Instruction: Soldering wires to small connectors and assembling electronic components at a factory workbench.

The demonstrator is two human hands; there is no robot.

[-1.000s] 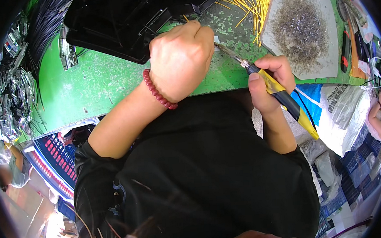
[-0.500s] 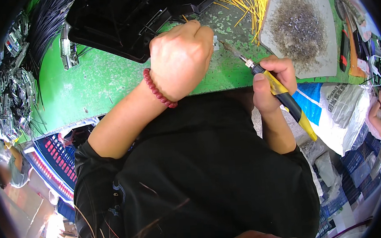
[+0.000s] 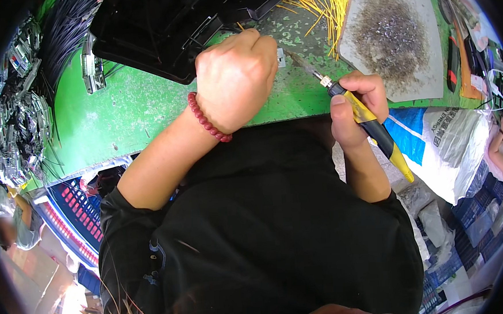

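Observation:
My right hand [image 3: 356, 105] grips a yellow and black soldering iron [image 3: 376, 129] like a pen. Its thin dark tip points up and left, close to a small white piece [image 3: 281, 58] at the edge of my left hand; I cannot tell whether they touch. Back upward and fingers curled under, my left hand [image 3: 238, 80] is closed over the green table [image 3: 145, 114]. What it holds is hidden beneath it. Beyond its knuckles a short yellow wire end [image 3: 240, 26] sticks out beside a black plastic housing [image 3: 146, 42].
Yellow wires [image 3: 331, 8] lie in a bundle at the back, beside a grey board [image 3: 435, 59] covered with dark solder debris. On the left are a heap of shiny metal-and-plastic parts [image 3: 19, 125] and dark wires [image 3: 68, 30]. One similar part [image 3: 91, 66] lies near the housing.

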